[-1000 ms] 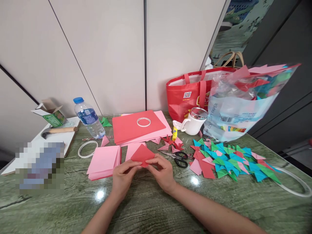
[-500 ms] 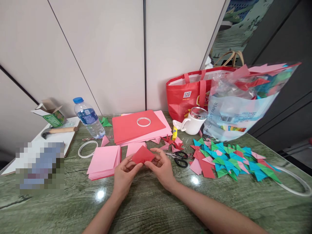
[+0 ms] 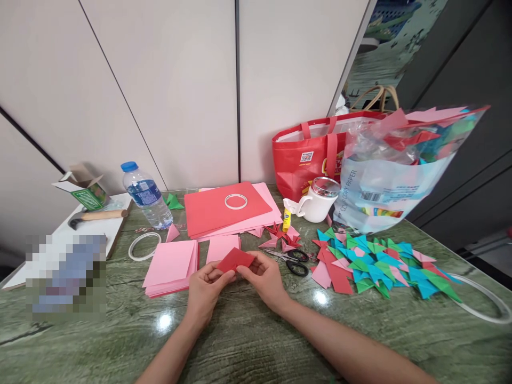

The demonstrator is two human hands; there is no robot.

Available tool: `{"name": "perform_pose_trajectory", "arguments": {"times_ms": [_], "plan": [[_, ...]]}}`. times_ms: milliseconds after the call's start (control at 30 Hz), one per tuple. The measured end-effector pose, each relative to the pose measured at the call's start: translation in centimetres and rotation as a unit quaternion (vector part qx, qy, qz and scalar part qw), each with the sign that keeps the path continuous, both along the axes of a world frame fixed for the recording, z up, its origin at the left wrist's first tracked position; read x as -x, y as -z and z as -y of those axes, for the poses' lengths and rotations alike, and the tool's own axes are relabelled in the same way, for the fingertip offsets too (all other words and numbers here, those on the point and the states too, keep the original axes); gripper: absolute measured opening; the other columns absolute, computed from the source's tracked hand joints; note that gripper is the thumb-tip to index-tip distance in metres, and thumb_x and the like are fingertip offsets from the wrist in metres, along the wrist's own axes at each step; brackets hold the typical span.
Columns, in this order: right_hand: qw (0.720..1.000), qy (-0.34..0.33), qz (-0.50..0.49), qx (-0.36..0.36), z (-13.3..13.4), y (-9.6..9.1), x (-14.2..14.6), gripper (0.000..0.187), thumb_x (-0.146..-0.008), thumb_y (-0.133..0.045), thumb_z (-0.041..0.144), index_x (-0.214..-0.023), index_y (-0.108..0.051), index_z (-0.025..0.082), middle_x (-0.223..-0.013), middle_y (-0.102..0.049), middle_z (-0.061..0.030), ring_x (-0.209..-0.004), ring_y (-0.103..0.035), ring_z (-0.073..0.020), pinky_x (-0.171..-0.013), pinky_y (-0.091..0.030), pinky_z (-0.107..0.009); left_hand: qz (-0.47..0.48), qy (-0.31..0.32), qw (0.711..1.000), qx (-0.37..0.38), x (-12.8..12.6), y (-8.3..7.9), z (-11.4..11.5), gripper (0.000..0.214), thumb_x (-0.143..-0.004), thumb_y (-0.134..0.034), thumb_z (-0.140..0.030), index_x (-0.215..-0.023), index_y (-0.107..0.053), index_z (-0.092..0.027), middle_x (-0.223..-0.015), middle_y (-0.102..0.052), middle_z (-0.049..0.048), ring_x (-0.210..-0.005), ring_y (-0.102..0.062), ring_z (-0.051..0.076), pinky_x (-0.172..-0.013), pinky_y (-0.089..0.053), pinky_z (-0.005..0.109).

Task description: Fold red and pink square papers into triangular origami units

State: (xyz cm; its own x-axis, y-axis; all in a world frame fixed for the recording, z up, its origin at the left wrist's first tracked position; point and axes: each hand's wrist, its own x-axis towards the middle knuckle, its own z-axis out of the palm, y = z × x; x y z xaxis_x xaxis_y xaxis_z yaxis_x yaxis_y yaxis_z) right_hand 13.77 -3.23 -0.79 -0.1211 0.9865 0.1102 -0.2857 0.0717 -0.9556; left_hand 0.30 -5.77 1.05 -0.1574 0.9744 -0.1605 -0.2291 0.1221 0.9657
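Note:
A small red folded paper (image 3: 235,260) is held above the table between both hands. My left hand (image 3: 204,285) pinches its left side, thumb on the near face and fingers behind. On the other side, my right hand (image 3: 266,277) grips it the same way, its thumb close to the left thumb. Just beyond the paper lies a small stack of pink squares (image 3: 222,247), partly covered by it. A larger stack of pink paper (image 3: 171,264) rests left of my left hand. Scissors with black handles (image 3: 297,261) lie to the right of my right hand.
Red sheets (image 3: 224,213) carry a tape roll (image 3: 236,201) at the back. Many folded paper pieces (image 3: 380,261) spread at right, below a plastic bag (image 3: 384,186) and white mug (image 3: 318,202). A water bottle (image 3: 148,200) and hammer (image 3: 100,214) stand and lie at left.
The far corner of the red paper sits slightly lower and the paper looks flatter. Both hands keep their hold in nearly the same place.

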Motion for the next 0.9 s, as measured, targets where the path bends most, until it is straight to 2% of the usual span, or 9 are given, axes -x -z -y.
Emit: {"name": "perform_pose_trajectory", "arguments": {"times_ms": [133,300,533,667,900], "plan": [[1.0,-0.002,0.02,0.01,0.01,0.17,0.02,0.021,-0.066,-0.069,0.027,-0.082,-0.06,0.017,-0.069,-0.063,0.0007,-0.06,-0.057,-0.0142,-0.057,-0.048,-0.026,0.0,0.012,1.0,0.0,0.08,-0.02,-0.05,0.032,-0.055,-0.079,-0.027,-0.08,-0.065,-0.013,-0.063,-0.071,0.0017,-0.06,-0.066,0.014,-0.064,-0.052,0.023],[0.999,-0.011,0.041,-0.002,-0.01,0.42,-0.05,0.016,-0.07,-0.066,0.028,-0.079,-0.058,0.017,-0.067,-0.057,0.0017,-0.058,-0.053,-0.0122,-0.054,-0.044,-0.023,0.014,0.04,0.999,-0.008,0.16,-0.41,-0.16,0.045,-0.058,-0.078,-0.025,-0.099,-0.061,-0.017,-0.083,-0.073,0.0043,-0.071,-0.067,0.017,-0.069,-0.054,0.029],[0.996,-0.048,0.067,-0.022,0.09,0.1,-0.09,0.015,-0.072,-0.064,0.027,-0.081,-0.059,0.016,-0.071,-0.058,0.0004,-0.058,-0.052,-0.0116,-0.054,-0.044,-0.023,-0.037,0.035,0.998,-0.021,0.51,-0.15,-0.36,0.021,-0.059,-0.076,-0.026,-0.075,-0.069,-0.014,-0.068,-0.069,0.0012,-0.056,-0.059,0.011,-0.056,-0.049,0.021],[0.995,-0.072,0.074,-0.009,0.18,-0.08,-0.06,0.017,-0.071,-0.064,0.027,-0.082,-0.059,0.016,-0.071,-0.058,0.0005,-0.057,-0.052,-0.0113,-0.053,-0.045,-0.023,-0.052,0.035,0.998,-0.027,0.61,-0.15,-0.4,0.019,-0.058,-0.077,-0.026,-0.07,-0.069,-0.014,-0.061,-0.066,0.0003,-0.052,-0.056,0.01,-0.053,-0.046,0.02],[0.994,-0.077,0.076,-0.029,0.3,-0.11,-0.03,0.016,-0.069,-0.064,0.025,-0.081,-0.057,0.017,-0.07,-0.057,0.0016,-0.062,-0.054,-0.0124,-0.058,-0.046,-0.023,-0.06,0.041,0.997,-0.022,0.5,-0.33,-0.37,0.018,-0.059,-0.076,-0.028,-0.068,-0.068,-0.014,-0.059,-0.065,0.0005,-0.05,-0.054,0.01,-0.052,-0.045,0.021]]}}
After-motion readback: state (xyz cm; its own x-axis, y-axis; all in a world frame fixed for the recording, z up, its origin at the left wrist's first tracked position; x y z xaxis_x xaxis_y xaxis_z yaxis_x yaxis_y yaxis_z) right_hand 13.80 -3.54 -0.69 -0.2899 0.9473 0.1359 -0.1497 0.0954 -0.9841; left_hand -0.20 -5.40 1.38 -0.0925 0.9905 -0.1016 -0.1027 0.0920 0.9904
